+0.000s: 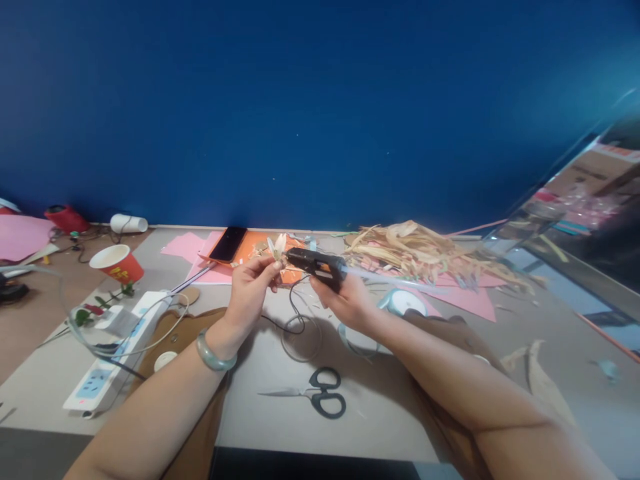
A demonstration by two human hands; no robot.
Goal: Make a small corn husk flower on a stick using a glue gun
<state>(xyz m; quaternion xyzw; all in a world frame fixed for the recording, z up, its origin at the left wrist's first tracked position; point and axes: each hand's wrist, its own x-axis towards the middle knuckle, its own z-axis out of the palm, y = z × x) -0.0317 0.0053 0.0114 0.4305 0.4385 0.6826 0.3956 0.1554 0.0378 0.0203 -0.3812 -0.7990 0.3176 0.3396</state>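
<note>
My left hand (pixel 254 283) is raised over the table and pinches a small pale dried-leaf piece (pixel 277 247) between its fingertips. My right hand (pixel 345 300) grips a black hot glue gun (pixel 320 264) with its nozzle pointed left, right at that piece. A clear glue stick (pixel 380 276) pokes out of the gun's back toward the right. The gun's black cord (pixel 295 320) hangs down between my hands onto the table. A jade-coloured bangle (pixel 214 357) sits on my left wrist.
Black scissors (pixel 320 393) lie near the front edge. A pile of dried husk strips (pixel 425 257) rests on pink paper at the back right. A phone (pixel 229 243) lies on orange paper. A red paper cup (pixel 117 262), a white power strip (pixel 115 353) and wire loops lie at left.
</note>
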